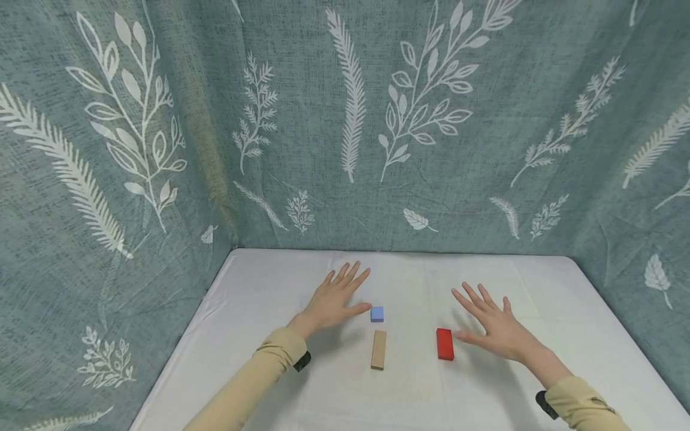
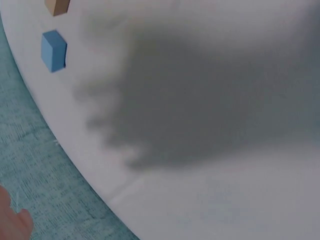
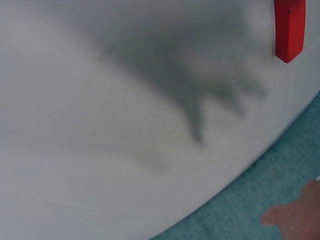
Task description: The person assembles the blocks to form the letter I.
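In head view, my left grip (image 1: 330,302) and right grip (image 1: 495,328) are both spread above the surface (image 1: 409,398); blue block (image 1: 377,314) is at left grip's three o'clock, wooden block (image 1: 379,350) at blue block's six, red block (image 1: 445,345) around right grip's nine. Left wrist: blue block, ten o'clock. Right wrist: red block, two.

A small blue block (image 1: 377,315), squarish from above, sits on the bench (image 1: 409,395), nearest the left hand (image 1: 333,302), whose thumb tip appears just beside it. Closer to the person, a slim bare-wood block (image 1: 379,349) lies flat, its far end angled slightly right. Well apart to its right, an oblong red block (image 1: 444,344) lies flat, far end angled slightly left, near the thumb of the right hand (image 1: 496,329).
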Available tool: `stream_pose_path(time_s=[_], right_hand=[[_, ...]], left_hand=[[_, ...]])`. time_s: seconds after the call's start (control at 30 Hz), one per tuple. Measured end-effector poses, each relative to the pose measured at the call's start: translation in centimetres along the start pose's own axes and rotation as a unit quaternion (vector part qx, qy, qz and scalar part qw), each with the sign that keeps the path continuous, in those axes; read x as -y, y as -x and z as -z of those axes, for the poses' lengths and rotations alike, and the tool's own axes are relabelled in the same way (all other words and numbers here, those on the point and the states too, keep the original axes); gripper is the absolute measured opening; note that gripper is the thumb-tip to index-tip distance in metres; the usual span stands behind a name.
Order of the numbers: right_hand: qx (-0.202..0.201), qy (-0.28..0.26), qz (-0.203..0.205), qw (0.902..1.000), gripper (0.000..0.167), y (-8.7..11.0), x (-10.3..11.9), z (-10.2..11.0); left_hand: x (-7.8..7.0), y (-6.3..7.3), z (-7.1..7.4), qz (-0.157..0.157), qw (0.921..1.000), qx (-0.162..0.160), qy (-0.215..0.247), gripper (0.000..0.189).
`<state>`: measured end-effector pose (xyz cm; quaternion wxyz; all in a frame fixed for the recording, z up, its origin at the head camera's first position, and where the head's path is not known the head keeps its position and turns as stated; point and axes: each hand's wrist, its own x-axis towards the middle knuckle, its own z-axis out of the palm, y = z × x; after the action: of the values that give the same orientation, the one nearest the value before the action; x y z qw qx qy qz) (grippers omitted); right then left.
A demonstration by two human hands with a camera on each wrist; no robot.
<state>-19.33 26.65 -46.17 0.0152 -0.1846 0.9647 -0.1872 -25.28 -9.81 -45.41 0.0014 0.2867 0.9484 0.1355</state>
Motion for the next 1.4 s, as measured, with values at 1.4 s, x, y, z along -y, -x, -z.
stream_pose_path(time_s=[1.4], right_hand=[[0.064, -0.17, -0.056, 0.9818, 0.087, 0.4, 1.2, -3.9]], left_hand=[[-1.4, 1.6, -4.7, -0.042, 0.9411, 0.141, 0.305, 0.071]])
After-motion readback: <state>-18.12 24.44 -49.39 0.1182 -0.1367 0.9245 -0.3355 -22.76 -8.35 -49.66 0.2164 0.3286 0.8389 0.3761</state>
